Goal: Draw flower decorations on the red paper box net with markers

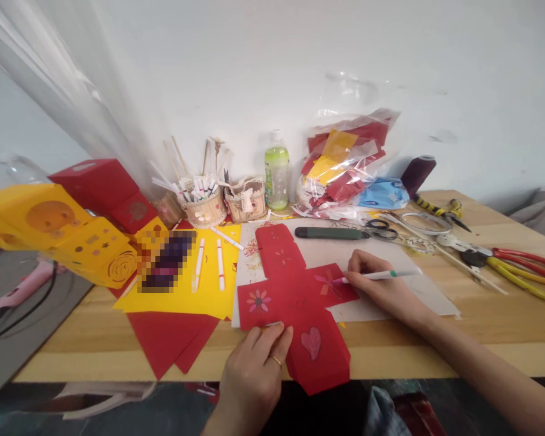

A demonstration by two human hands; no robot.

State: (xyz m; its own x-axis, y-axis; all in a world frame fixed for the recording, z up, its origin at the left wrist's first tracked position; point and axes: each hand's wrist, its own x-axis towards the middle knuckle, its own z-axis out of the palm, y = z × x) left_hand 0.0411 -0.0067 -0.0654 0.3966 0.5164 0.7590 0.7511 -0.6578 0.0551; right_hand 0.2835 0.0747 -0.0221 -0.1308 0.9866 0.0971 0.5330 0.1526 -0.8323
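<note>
A red paper box cut-out, flat and cross-shaped, lies partly on a white board and reaches past the table's front edge. Drawn on it are a pink heart, a flower on the left flap and petals on the right one. My right hand is closed around a white marker pen, its tip at those petals. My left hand rests at the cut-out's lower left edge, fingers pinched together. A small pale thing shows at its fingertips, mostly hidden.
Yellow sheets with loose markers lie left, beside decorated paper boxes and a pink glue gun. Behind stand pen baskets, a bottle and a scrap bag. A cutter, scissors and pliers lie right.
</note>
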